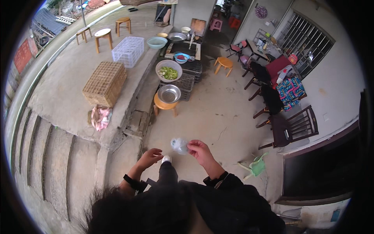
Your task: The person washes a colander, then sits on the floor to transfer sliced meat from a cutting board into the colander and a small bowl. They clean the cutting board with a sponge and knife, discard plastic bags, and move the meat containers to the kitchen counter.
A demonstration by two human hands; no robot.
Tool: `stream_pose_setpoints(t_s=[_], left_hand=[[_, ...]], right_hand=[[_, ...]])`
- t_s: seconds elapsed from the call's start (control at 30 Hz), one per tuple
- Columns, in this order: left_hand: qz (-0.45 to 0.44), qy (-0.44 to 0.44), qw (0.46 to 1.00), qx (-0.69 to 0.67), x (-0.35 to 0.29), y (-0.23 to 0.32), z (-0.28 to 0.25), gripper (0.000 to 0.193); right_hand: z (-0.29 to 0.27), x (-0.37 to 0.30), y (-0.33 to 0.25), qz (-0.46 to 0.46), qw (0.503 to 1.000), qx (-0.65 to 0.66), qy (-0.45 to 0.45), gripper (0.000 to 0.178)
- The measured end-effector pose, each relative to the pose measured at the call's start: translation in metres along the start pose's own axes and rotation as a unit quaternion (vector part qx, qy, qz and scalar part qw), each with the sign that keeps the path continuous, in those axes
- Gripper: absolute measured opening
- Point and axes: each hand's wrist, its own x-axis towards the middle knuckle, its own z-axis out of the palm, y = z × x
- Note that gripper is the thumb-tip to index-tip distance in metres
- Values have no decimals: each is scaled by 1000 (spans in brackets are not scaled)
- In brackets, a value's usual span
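A small, crumpled bag of thin, translucent whitish plastic (179, 145) with faint bluish-green tints is pinched along its right edge by the right hand (200, 152). Its rounded, bunched body puffs out leftward from the grip; whether anything is inside cannot be told.

"What's at the upper left of the frame?"
"A woven box (102, 82), with a white crate (128, 52) above and to its right. A pink cloth (102, 117) lies at its lower end."
"And upper centre?"
"A steel basin (169, 93) on a round wooden stool (159, 103); just above, a wide bowl (170, 63) of cut greens (168, 73)."
"The right side?"
"A barred window (306, 45), a bright patterned cloth (291, 93) below it, then a dark wooden chair (275, 131). Lower down, a small green chair (258, 166)."
"Lower left?"
"Concrete steps (57, 165)."
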Motion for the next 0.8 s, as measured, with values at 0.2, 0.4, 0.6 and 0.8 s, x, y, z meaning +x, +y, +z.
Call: stream_pose_setpoints(t_s=[0.2,0.4,0.6,0.8], left_hand=[[16,-208,966,-155,236,128,69,45],[-72,-298,949,-70,411,241,119,44],[-104,-342,926,-119,593,309,178,40],[-86,-249,957,-123,794,375,227,39]], right_hand=[[-102,89,-111,-39,993,-13,115,16],[-141,163,-232,-80,979,-3,189,17],[-221,259,-336,-148,972,0,185,13],[-326,396,-474,-157,978,49,127,22]])
